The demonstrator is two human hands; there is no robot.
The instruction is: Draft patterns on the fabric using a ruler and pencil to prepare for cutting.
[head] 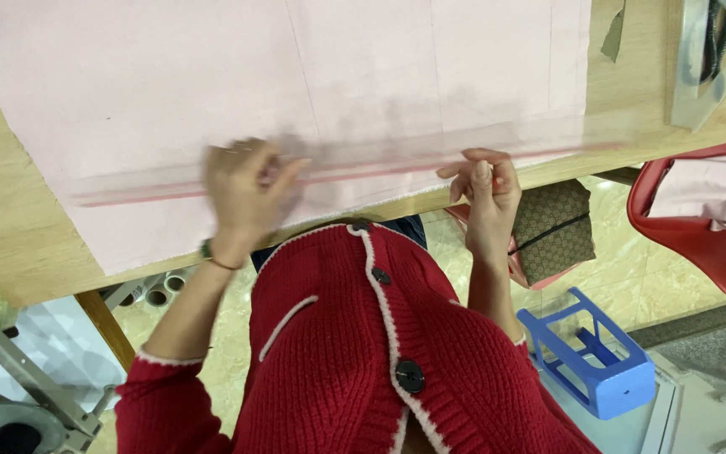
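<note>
Two bare hands work at a long clear ruler [355, 164] with a red line along it, which lies blurred across the near part of a pale pink cloth [212, 92] spread on a wooden table [10, 227]. At the ruler's left half, the left hand [245, 193] is smeared by motion; its fingers look curled down onto the ruler, though how firmly they press or grip I cannot tell. At the ruler's right half, the right hand [485, 189] shows more sharply, its fingers bent and bunched together with the tips touching the ruler's near edge. Both arms come out of a red knitted cardigan [371, 353] with white trim and dark buttons, on the near side of the ruler, below the table's edge. Beyond the ruler's right end a clear plastic set square [699, 76] lies on the bare wood. Below the ruler's right end, off the table, stand a red chair [716, 252] with a folded pink piece on its seat, a brown patterned bag [552, 231] and a blue plastic stool [594, 361]
</note>
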